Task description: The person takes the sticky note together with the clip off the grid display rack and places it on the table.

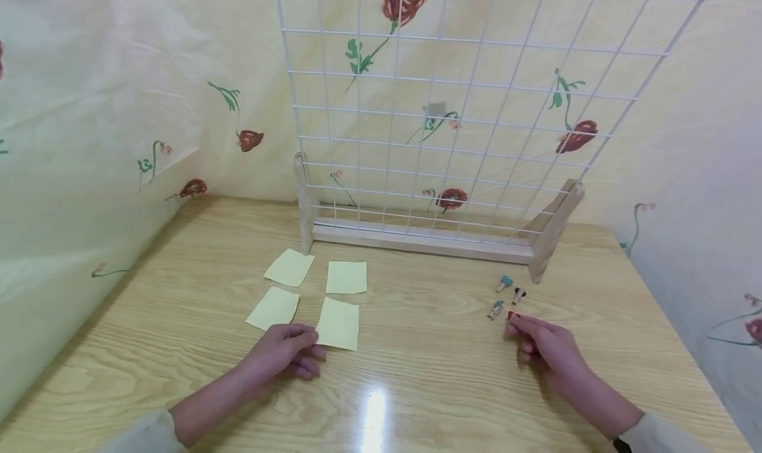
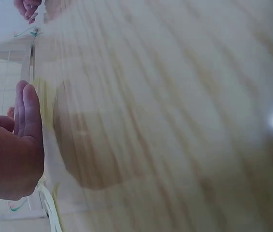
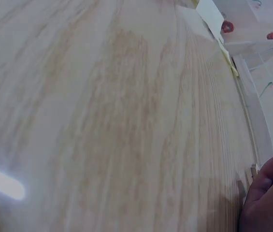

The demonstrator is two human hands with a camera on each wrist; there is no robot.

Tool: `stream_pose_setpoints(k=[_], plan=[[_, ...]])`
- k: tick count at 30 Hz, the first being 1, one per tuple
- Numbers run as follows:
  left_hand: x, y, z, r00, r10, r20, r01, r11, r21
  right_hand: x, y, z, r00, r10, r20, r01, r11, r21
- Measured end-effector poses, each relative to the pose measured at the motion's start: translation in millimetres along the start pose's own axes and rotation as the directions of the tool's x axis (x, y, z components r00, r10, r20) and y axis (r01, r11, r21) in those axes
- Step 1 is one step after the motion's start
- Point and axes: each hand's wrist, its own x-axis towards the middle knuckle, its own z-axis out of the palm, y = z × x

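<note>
Head view shows a light wooden table (image 1: 178, 321) with visible grain and a bright glare spot, closed in by pale cloth printed with red flowers. A white wire grid panel (image 1: 464, 109) stands upright in a wooden base (image 1: 417, 240) at the far side. Four yellow sticky notes lie in a loose square; the nearest one (image 1: 338, 323) is touched at its left edge by the left hand (image 1: 286, 357), whose fingers are loosely curled, the thumb at the paper's edge. Whether they actually pinch it cannot be told. The right hand (image 1: 544, 350) rests on the table to the right, fingers curled, pinching a small red clip (image 1: 510, 315) at the fingertips. Three more small wooden clips (image 1: 506, 294) lie just beyond it, near the base's right foot. Both wrist views are blurred, showing mostly tabletop.
</note>
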Motion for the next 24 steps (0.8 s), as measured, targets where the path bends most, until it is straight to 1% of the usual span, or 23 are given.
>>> stream_pose_setpoints(k=[6, 12, 16, 21, 24], plan=[[-2.4, -2.6, -3.2, 1.0, -0.003, -0.011, 0.003, 0.999, 0.04, 1, -3, -1, 0.999, 0.038, 0.009, -0.039, 0.998, 0.05], [-6.1, -4.7, -4.1, 0.999, 0.039, -0.025, -0.037, 0.996, 0.081, 1, -4, 0, 0.999, 0.046, 0.018, -0.047, 0.996, 0.075], [-8.4, -5.0, -2.7, 0.997, 0.07, -0.039, -0.066, 0.992, 0.105, 1, -5, 0, 0.998, 0.06, 0.008, -0.061, 0.993, 0.099], [-12.2, -2.6, -1.4, 0.989, 0.121, -0.087, -0.104, 0.978, 0.183, -1, -6, -1, 0.998, 0.062, -0.013, -0.06, 0.991, 0.118], [-14.6, -1.7, -2.6, 0.984, 0.152, -0.098, -0.123, 0.96, 0.25, -2, -6, -1, 0.998, 0.06, -0.015, -0.058, 0.991, 0.125]])
